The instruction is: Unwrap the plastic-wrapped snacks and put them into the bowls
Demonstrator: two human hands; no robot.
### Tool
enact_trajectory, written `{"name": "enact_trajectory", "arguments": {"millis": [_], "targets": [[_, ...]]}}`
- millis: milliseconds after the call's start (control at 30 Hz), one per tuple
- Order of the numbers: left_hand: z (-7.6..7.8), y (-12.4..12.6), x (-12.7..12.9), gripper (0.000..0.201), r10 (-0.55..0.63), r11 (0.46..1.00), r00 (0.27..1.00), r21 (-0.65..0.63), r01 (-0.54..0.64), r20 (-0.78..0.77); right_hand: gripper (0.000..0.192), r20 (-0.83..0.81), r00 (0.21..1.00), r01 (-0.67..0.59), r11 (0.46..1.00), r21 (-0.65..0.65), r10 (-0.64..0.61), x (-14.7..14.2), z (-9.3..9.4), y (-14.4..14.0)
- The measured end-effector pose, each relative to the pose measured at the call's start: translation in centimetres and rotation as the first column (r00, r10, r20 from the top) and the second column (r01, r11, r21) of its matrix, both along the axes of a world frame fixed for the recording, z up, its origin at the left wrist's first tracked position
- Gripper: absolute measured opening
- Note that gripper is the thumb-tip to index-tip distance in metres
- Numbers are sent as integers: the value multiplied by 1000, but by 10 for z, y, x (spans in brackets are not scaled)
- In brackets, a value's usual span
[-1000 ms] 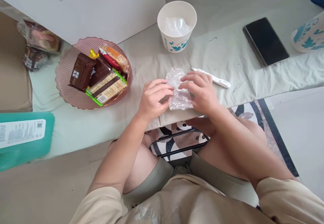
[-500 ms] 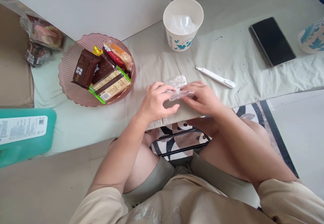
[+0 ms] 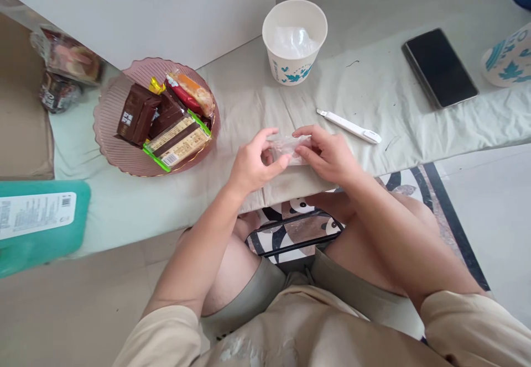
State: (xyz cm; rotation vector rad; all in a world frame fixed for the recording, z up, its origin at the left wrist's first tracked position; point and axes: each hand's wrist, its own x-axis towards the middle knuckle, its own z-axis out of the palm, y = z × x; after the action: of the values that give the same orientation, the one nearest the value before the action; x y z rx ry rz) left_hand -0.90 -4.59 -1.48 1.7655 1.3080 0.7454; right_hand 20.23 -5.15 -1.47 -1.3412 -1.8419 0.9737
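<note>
1. A small piece of clear plastic wrap point(image 3: 289, 147) sits folded between both hands, just above the near edge of the cloth-covered worktop point(image 3: 249, 101).
2. The left hand point(image 3: 254, 163) pinches the wrap's left end between thumb and curled fingers point(image 3: 265, 136).
3. The right hand point(image 3: 327, 154) grips the right end, its fingers pressed together over the top of the wrap and the thumb beneath.
4. Just beyond the right hand lies a white pen-shaped tool point(image 3: 347, 126), flat on the cloth and apart from the hand.
5. Farther back stands a paper cup point(image 3: 295, 41) with more crumpled clear plastic inside.
6. To the left is a pink plate point(image 3: 110, 129) carrying wrapped snacks point(image 3: 166, 119), brown, green-edged and orange.
7. A black phone point(image 3: 440, 67) lies face up at the right, with a second patterned cup point(image 3: 508, 57) at the frame's edge.
8. A teal package point(image 3: 39, 226) rests at the near left.
</note>
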Motion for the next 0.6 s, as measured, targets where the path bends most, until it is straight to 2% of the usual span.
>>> {"name": "enact_trajectory", "arguments": {"millis": [100, 200, 300, 467, 600], "targets": [[-5, 1, 2, 56, 13, 999, 994, -50, -8, 108, 33, 10, 1000, -25, 1000, 12, 25, 1, 0, -1], [-6, 0, 3, 44, 20, 999, 996, -27, -18, 83, 38, 53, 998, 22, 999, 23, -23, 1, 0, -3], [-5, 0, 5, 47, 9, 1000, 998, 18, -10, 60, 37, 92, 993, 69, 997, 26, -71, 1, 0, -3], [0, -1, 5, 70, -91, 994, 990, 52, 98, -111, 35, 98, 992, 73, 997, 38, -77, 1, 0, -4], [6, -3, 8, 60, -51, 992, 968, 98, 77, -246, 35, 129, 982, 137, 990, 27, -140, 2, 2, -5]]}}
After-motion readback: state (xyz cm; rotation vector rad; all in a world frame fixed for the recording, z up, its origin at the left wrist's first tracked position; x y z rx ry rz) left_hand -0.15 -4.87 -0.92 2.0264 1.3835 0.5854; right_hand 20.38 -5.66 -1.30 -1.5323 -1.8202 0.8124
